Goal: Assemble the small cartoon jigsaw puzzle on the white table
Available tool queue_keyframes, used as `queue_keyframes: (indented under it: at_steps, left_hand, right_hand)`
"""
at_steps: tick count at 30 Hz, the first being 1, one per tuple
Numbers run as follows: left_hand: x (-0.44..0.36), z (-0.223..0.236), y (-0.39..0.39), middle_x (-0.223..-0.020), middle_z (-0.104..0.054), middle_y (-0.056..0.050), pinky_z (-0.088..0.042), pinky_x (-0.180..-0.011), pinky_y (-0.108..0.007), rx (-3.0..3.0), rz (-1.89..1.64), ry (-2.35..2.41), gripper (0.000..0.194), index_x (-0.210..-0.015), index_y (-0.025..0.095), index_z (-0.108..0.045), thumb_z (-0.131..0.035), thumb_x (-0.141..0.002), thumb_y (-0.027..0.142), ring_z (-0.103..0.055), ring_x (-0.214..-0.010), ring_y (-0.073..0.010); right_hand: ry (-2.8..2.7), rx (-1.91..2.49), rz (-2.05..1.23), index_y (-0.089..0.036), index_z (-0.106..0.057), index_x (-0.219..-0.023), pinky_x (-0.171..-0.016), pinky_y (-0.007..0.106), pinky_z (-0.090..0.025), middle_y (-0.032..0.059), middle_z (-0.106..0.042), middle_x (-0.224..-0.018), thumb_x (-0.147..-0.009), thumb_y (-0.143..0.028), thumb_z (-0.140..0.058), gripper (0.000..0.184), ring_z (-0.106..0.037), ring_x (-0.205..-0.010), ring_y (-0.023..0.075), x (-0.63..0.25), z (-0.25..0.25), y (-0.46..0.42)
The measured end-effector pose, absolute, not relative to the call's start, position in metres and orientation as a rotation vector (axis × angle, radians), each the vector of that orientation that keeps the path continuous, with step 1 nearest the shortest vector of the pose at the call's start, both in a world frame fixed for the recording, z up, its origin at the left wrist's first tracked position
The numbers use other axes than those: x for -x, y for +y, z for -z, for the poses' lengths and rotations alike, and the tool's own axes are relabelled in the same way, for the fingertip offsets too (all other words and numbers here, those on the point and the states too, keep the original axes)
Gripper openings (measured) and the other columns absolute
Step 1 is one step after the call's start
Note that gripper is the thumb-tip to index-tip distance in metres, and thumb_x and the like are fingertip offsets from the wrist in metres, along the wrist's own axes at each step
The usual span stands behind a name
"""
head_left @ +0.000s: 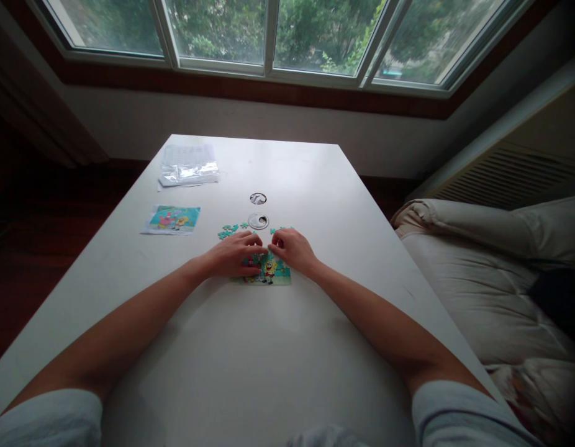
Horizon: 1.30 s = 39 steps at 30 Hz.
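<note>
A partly assembled cartoon jigsaw puzzle (280,277) lies flat on the white table, its lower part showing a yellow figure. My left hand (234,253) rests over its left side with the fingers apart, covering some of the picture. At the top edge of the puzzle, my right hand (293,249) has thumb and fingers pinched together; whatever is between them is hidden. The two hands' fingertips nearly meet. Loose teal puzzle pieces (228,232) are scattered just beyond my left hand, and a few more lie behind my right fingers.
Two round discs (258,221) lie beyond the hands on the table (259,347). To the left are a printed picture card (173,220) and a clear plastic bag (189,166) with paper. A padded cream sofa (469,292) stands at the right, below a window wall.
</note>
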<state>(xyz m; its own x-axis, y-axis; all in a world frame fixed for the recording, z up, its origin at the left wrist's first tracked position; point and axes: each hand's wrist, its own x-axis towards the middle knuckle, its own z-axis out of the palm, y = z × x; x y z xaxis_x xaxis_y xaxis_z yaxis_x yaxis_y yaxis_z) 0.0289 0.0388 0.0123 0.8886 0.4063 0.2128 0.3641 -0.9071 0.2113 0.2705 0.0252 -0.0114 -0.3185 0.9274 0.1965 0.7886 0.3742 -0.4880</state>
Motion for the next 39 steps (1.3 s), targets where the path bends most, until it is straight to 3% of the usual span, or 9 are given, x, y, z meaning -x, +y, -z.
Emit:
queue_keyframes:
  at_steps: [16,34,39]
  left_hand:
    - [-0.033,-0.012,0.034,-0.121,-0.060,-0.011,-0.046,-0.092,-0.040,-2.945,-0.289,0.661,0.047,-0.137,0.027,-0.057,-0.058,-0.096,0.049,-0.056,-0.105,-0.0265]
    - [-0.035,-0.008,0.032,-0.123,-0.061,-0.011,-0.044,-0.097,-0.043,-2.951,-0.322,0.734,0.041,-0.137,0.026,-0.059,-0.053,-0.100,0.044,-0.053,-0.109,-0.0272]
    - [-0.033,-0.004,0.037,-0.121,-0.066,-0.010,-0.044,-0.097,-0.043,-2.882,-0.423,0.796,0.040,-0.137,0.026,-0.061,-0.050,-0.102,0.040,-0.056,-0.110,-0.0260]
  right_hand:
    - [-1.891,1.700,-0.182,-0.021,-0.070,-0.086,-0.078,0.034,-0.041,0.0056,-0.068,-0.084,-0.092,-0.022,-0.059,0.013,-0.056,-0.081,0.0206,-0.323,0.019,0.057]
    - [-1.968,1.657,-0.229,-0.021,-0.075,-0.094,-0.088,0.034,-0.044,0.0063,-0.066,-0.093,-0.091,-0.016,-0.059,0.016,-0.057,-0.093,0.0222,-0.328,0.026,0.062]
    - [-2.004,1.566,-0.276,-0.023,-0.076,-0.099,-0.088,0.034,-0.045,0.0056,-0.064,-0.091,-0.092,-0.022,-0.062,0.015,-0.056,-0.092,0.0217,-0.327,0.027,0.061]
